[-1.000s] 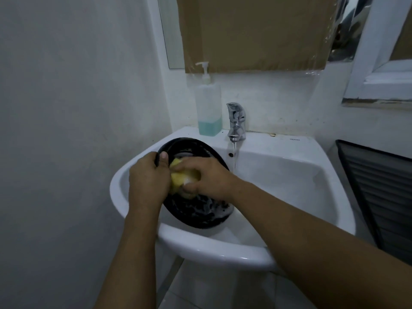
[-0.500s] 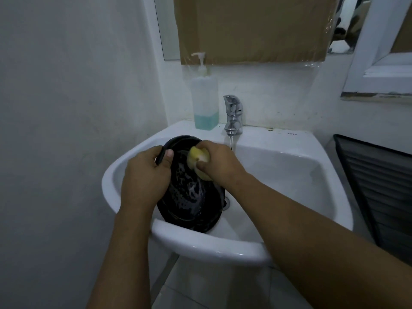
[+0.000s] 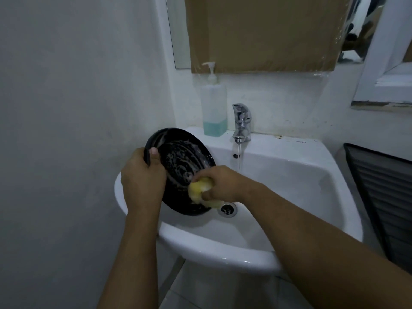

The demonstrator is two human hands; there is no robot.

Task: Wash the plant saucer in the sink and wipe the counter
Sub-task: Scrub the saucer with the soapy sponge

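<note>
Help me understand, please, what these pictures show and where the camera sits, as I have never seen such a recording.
There is no machine here: a person works with bare hands, and the one camera sits on their head, looking forward and down. The left hand grips the rim of a black saucer, held tilted in a white sink, its inside soapy. The right hand holds a yellow sponge against the saucer's lower part, near the drain. A thin stream of water runs from the tap. Beside the tap, on the sink's back ledge, stands a soap bottle with a little blue-green liquid.
</note>
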